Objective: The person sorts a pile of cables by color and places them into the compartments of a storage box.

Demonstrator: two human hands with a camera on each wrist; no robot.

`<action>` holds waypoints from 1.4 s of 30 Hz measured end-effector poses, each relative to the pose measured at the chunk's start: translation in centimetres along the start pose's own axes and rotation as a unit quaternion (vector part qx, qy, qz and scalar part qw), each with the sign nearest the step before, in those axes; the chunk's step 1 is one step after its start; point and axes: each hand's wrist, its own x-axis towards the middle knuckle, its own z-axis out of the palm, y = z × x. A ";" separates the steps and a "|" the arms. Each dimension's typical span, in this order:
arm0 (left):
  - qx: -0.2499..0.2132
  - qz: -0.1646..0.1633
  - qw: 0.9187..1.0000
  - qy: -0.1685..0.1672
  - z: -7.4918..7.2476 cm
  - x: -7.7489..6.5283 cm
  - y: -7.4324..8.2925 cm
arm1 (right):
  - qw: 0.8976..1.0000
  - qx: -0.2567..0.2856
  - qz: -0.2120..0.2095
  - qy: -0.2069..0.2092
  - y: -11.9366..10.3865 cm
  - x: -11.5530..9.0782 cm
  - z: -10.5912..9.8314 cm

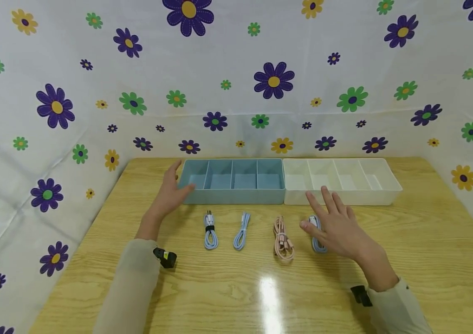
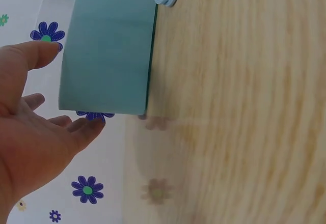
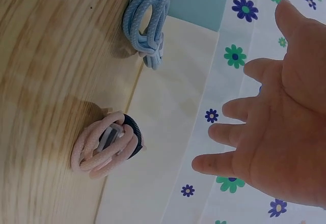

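Observation:
My left hand (image 1: 168, 195) is at the left end of a blue divided box (image 1: 234, 196), its thumb and fingers spread. In the left wrist view a gap shows between thumb and box. My right hand (image 1: 340, 229) hovers with fingers spread in front of a white divided box (image 1: 345, 198). Under its thumb side lies a coiled light blue cable (image 1: 319, 245), partly covered. Further left are a coiled pink cable (image 1: 283, 239), a blue cable (image 1: 242, 232) and a blue cable with a black tie (image 1: 210, 232). Only the right wrist view shows a pink cable with a black band (image 3: 104, 145).
Both boxes stand end to end along the back of the wooden table (image 1: 219, 292). A white cloth (image 1: 236, 55) with flowers hangs behind and at both sides. Small black cameras sit on the left wrist (image 1: 165, 258) and right wrist (image 1: 361, 295).

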 end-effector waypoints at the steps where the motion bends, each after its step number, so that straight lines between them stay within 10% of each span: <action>1: -0.010 -0.003 1.000 -0.004 0.0 0.0 -0.2 | 1.000 -0.001 0.000 0.001 0.0 0.0 0.0; 17: -0.063 -0.042 0.996 -0.054 0.7 0.0 -1.4 | 0.999 0.039 0.019 -0.001 1.5 -1.5 -0.2; 42: -0.088 -0.047 0.995 -0.023 0.0 -0.2 -2.9 | 0.996 0.082 0.041 -0.020 5.3 -2.4 -0.6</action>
